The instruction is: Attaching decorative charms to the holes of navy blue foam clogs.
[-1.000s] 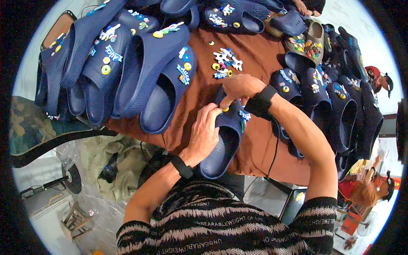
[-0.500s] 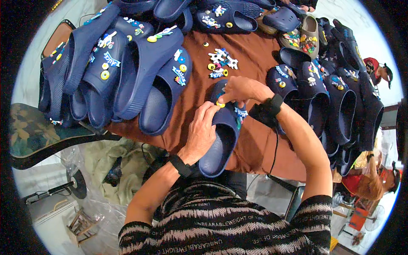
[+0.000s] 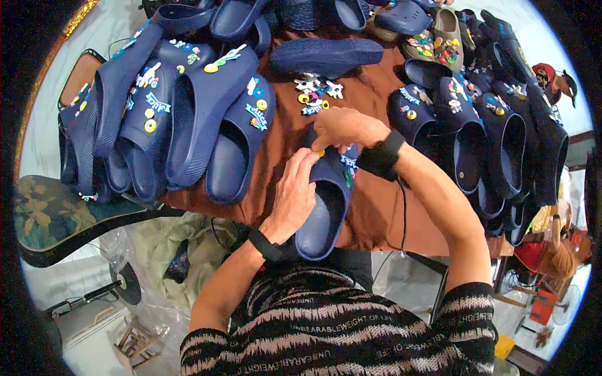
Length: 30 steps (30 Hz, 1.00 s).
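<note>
A navy clog (image 3: 321, 219) lies in front of me, its open heel toward my body. My left hand (image 3: 293, 193) is closed along its left side, fingertips at a small yellow charm (image 3: 320, 153) on the upper. From the right, my right hand (image 3: 350, 127) reaches over the toe, fingers bent and pressed down on the same charm. The right hand covers most of the toe. Blue-white and green charms (image 3: 348, 164) show on the clog's right side. Just beyond the toe sits a small pile of loose charms (image 3: 318, 94), white, yellow and pink.
Brown cloth (image 3: 376, 213) covers the table. Navy clogs with charms (image 3: 241, 144) crowd the left, and more navy clogs (image 3: 467, 135) line the right. Another navy clog (image 3: 326, 56) lies across the cloth behind the loose charms. A tan clog (image 3: 448, 47) stands farther back. People (image 3: 555, 250) are at the right.
A navy clog now lies across the cloth behind the loose charms, where bare cloth showed before. Both my hands stay at the yellow charm, the right one bent further over it. The view has shifted slightly.
</note>
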Available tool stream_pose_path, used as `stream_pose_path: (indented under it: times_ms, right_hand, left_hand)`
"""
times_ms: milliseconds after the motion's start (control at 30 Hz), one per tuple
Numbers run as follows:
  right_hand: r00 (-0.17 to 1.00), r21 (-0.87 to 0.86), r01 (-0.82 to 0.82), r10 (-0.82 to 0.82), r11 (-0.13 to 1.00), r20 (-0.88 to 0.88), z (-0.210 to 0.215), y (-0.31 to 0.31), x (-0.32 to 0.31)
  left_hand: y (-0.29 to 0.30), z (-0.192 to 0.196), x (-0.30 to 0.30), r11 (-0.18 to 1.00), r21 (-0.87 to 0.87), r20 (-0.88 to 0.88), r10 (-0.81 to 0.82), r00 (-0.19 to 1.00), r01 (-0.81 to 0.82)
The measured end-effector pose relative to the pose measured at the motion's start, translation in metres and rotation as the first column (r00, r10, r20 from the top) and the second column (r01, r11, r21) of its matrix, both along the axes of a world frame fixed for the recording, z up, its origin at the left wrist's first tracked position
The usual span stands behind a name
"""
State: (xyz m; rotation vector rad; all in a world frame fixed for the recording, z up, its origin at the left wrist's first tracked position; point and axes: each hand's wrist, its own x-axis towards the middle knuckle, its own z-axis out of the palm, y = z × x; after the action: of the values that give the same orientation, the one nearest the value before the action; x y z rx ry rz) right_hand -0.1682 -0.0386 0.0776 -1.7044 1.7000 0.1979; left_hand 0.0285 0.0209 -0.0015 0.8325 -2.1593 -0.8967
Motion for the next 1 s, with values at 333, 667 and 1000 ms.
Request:
stream_pose_path:
  times_ms: [333, 667, 1000]
  right_hand:
    - [0.961, -0.508, 0.035, 0.111, 0.861, 0.254, -0.024, 0.053, -0.013]
    - [0.966, -0.595, -0.126, 0.236, 0.794, 0.109, -0.025, 0.064, -0.012]
    - [0.943, -0.642, -0.15, 0.304, 0.752, 0.136, -0.049, 0.069, -0.01]
  left_hand:
    - [0.006, -0.004, 0.004, 0.999, 0.012, -0.037, -0.036, 0.999, 0.037]
    - [0.004, -0.005, 0.007, 0.998, 0.0, -0.006, -0.06, 0.998, 0.06]
    - [0.008, -0.014, 0.003, 1.0, 0.001, -0.034, -0.013, 0.999, 0.013]
